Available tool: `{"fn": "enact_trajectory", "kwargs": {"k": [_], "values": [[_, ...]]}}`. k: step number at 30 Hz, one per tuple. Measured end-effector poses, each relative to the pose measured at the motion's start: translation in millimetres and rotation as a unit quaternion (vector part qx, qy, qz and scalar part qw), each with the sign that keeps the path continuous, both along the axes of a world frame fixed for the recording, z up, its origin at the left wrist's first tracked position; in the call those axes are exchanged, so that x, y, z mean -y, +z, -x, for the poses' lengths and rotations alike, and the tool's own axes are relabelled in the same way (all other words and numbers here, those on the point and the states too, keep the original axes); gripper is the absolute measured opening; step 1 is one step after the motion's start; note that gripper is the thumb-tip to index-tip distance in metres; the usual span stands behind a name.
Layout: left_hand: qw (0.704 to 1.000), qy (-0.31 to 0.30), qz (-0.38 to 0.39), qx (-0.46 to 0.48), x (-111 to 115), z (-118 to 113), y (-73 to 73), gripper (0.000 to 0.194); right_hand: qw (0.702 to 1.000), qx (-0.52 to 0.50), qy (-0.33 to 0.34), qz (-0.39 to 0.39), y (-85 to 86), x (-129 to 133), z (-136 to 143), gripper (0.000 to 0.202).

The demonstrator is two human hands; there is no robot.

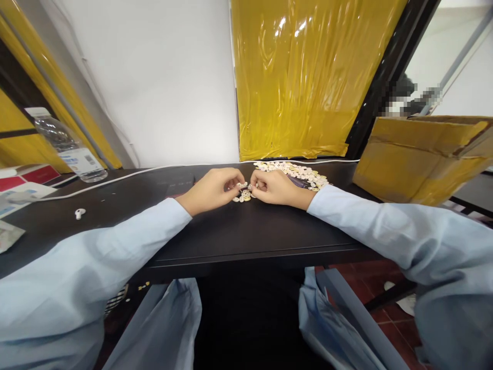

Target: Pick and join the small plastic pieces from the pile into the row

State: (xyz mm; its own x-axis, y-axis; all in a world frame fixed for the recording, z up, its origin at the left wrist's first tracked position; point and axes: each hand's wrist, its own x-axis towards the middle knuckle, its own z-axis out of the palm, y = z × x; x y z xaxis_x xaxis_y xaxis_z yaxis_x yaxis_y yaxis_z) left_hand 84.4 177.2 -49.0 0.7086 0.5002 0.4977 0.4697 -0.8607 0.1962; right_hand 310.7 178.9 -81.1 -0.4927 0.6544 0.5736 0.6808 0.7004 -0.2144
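Small oval pieces, white to pale yellow, some with darker centres, lie in two groups. A small cluster (242,198) sits loosely heaped just below and between the left fingers (236,175) and the right fingers (259,179), with a few pale pieces (242,185) showing right at the left fingertips; whether these are gripped is too small to tell. The larger pile (297,168) spreads unevenly beyond the right fingers and off to their right.

Pixelation hides dark shape (404,97), upper right. Cardboard box (419,159) cut by right edge; packet (8,235) cut by left edge. Bottle label print (81,160) too small to read. Small pieces between fingertips partly hidden, grip details unclear.
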Motion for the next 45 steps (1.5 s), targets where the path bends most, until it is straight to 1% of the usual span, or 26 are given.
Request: {"fn": "enact_trajectory", "kwargs": {"k": [3, 7, 10, 14, 17, 20, 23, 25, 28, 32, 35, 39, 45], "values": [[1.0, 0.013, 0.012, -0.012, -2.2, 0.8, -0.5, 0.017, 0.999, 0.013, -0.048, 0.017, 2.9, 0.7, 0.7, 0.007], [0.999, 0.028, 0.01, -0.043, -4.4, 1.2, -2.5, 0.02, 0.995, 0.03, -0.086, 0.029, 3.9, 0.1, 1.0, 0.008], [0.997, 0.039, 0.01, -0.059, -6.4, 2.1, -3.1, 0.022, 0.993, 0.043, -0.106, 0.041, 3.4, -1.0, 0.8, 0.009], [0.997, 0.05, 0.001, -0.065, -8.1, 3.8, 0.0, 0.023, 0.992, 0.038, -0.114, 0.04, 2.9, -1.9, 0.9, 0.012], [0.99, 0.11, -0.031, -0.084, -10.7, 7.8, 2.5, 0.03, 0.992, 0.036, -0.116, 0.04, 3.0, -2.4, 1.3, 0.012], [0.971, 0.187, -0.057, -0.137, -15.3, 14.2, 1.5, 0.042, 0.992, 0.039, -0.114, 0.044, 3.5, -2.4, 1.7, 0.012], [0.95, 0.237, -0.049, -0.199, -18.8, 18.6, -1.8, 0.049, 0.991, 0.042, -0.113, 0.05, 4.3, -1.8, 1.9, 0.013], [0.937, 0.254, -0.036, -0.236, -18.9, 19.0, -3.4, 0.048, 0.991, 0.045, -0.111, 0.055, 4.5, -1.4, 1.7, 0.012], [0.925, 0.267, -0.03, -0.269, -16.5, 17.4, -3.6, 0.044, 0.991, 0.048, -0.109, 0.059, 4.1, -1.4, 1.2, 0.012], [0.918, 0.295, -0.046, -0.262, -13.8, 16.8, -1.2, 0.043, 0.992, 0.048, -0.105, 0.059, 3.3, -2.1, 0.3, 0.012], [0.909, 0.314, -0.047, -0.27, -13.7, 18.4, 0.0, 0.047, 0.991, 0.049, -0.105, 0.062, 3.3, -2.3, -0.1, 0.013], [0.904, 0.312, -0.047, -0.287, -14.4, 20.2, -0.5, 0.051, 0.991, 0.051, -0.105, 0.064, 3.5, -2.1, 0.2, 0.014], [0.911, 0.296, -0.045, -0.285, -15.6, 20.4, -2.4, 0.048, 0.991, 0.055, -0.107, 0.065, 3.8, -1.0, 0.7, 0.014]]}}
